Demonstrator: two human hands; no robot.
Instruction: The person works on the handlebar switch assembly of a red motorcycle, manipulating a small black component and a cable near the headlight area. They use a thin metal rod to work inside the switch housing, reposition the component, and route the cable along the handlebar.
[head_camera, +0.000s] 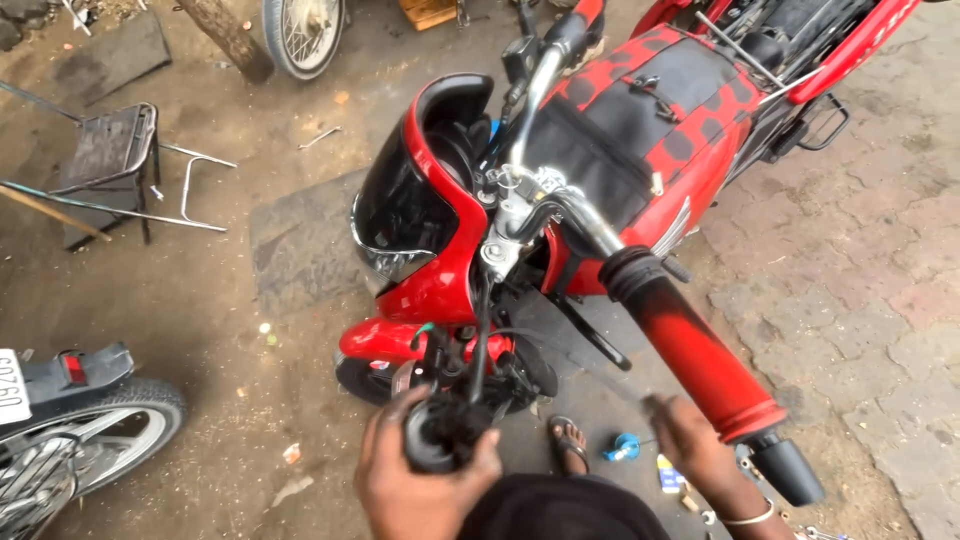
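Left hand (425, 480) around black switch unit (445, 435)

This is an open-air roadside motorcycle repair spot: a red motorcycle (560, 190) stands partly dismantled on oil-stained dirt ground (200, 300) beside brick paving (860, 250), with other bikes' wheels (300, 35), a metal stool (110, 160) and small parts scattered around.

The black round switch housing (443, 437) with a tangle of dark wires and cables rising from it sits low in front of me, detached from the bar. The long red-and-black rubber handlebar grip (700, 350) slants down to the right on the chrome bar, ending in a black end weight (792, 472).
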